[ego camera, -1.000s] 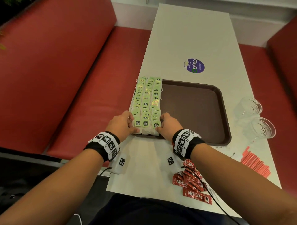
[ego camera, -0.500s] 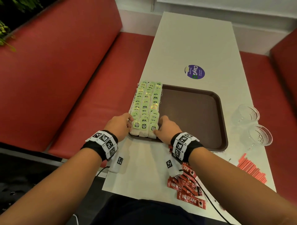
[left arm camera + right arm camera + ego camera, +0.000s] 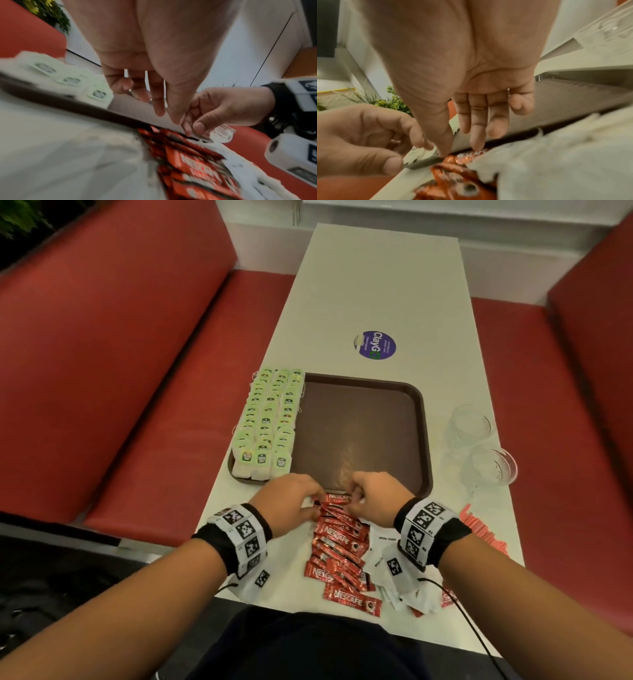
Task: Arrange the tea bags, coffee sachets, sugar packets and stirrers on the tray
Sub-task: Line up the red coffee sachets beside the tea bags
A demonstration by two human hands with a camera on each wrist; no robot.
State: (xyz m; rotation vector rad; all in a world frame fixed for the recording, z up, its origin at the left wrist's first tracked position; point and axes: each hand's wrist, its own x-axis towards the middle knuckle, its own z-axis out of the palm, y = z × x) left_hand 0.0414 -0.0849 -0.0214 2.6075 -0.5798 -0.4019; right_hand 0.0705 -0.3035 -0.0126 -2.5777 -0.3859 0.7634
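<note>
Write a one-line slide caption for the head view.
Both hands, left and right, reach the coffee sachets beside the tray, tea bags already lined up inside.

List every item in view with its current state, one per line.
tea bags: lined up in three rows along the tray's left side
tray: on the table, the rest of its floor bare
coffee sachets: loose pile on the table
sugar packets: on the table, beside the sachets
stirrers: on the table
glasses: upright
left hand: fingertips on the sachets
right hand: fingertips on the sachets
</note>
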